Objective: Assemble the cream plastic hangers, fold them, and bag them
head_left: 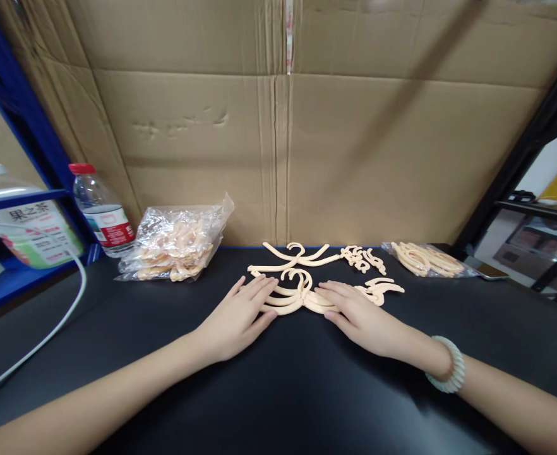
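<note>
My left hand (pixel 237 316) lies flat on the black table (pixel 278 392), fingers stretched out, fingertips resting on the left side of a small stack of cream plastic hangers (pixel 292 298). My right hand (pixel 357 314) lies flat too, fingers spread over the stack's right side. Neither hand grips anything. A single hanger (pixel 297 256) lies just behind the stack. Small cream hook pieces (pixel 364 258) lie to its right, and a few more pieces (pixel 383 289) sit beside my right hand.
A clear bag of cream parts (pixel 177 246) sits back left, another bag of parts (pixel 425 259) back right. A water bottle (pixel 101 212) stands at the left by a blue shelf (pixel 17 278). A white cable (pixel 55 322) crosses the left. Cardboard (pixel 278 126) walls the back.
</note>
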Available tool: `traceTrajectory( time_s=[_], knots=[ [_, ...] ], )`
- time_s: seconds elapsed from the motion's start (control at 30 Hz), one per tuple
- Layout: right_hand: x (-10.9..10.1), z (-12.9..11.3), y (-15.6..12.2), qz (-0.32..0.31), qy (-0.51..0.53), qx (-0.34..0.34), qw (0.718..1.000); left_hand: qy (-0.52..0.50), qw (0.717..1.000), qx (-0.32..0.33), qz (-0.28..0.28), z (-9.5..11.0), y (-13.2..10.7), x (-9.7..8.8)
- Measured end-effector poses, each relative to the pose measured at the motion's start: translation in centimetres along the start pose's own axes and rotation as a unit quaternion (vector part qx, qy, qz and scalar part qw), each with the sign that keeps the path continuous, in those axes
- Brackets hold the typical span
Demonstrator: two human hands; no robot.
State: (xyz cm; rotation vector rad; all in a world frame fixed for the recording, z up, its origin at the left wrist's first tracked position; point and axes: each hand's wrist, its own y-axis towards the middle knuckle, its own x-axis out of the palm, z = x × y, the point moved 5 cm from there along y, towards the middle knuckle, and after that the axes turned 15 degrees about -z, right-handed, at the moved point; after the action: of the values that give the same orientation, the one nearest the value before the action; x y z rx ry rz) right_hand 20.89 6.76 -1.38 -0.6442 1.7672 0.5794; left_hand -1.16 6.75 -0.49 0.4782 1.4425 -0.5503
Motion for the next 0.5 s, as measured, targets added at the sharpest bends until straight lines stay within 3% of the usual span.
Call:
traceTrajectory(
  time_s=[0.13,0.5],
  knots=[
    [0.0,0.06,-0.01,0.0,0.0,0.002,1.0,-0.006,0.999,0.014,0.036,0.07,-0.06,-0.29],
    [-0.17,-0.03,0.26,0.004,0.014,-0.001,1.0,-0.036,0.998,0.016,0.043,-0.09,-0.11,-0.03]
  ],
)
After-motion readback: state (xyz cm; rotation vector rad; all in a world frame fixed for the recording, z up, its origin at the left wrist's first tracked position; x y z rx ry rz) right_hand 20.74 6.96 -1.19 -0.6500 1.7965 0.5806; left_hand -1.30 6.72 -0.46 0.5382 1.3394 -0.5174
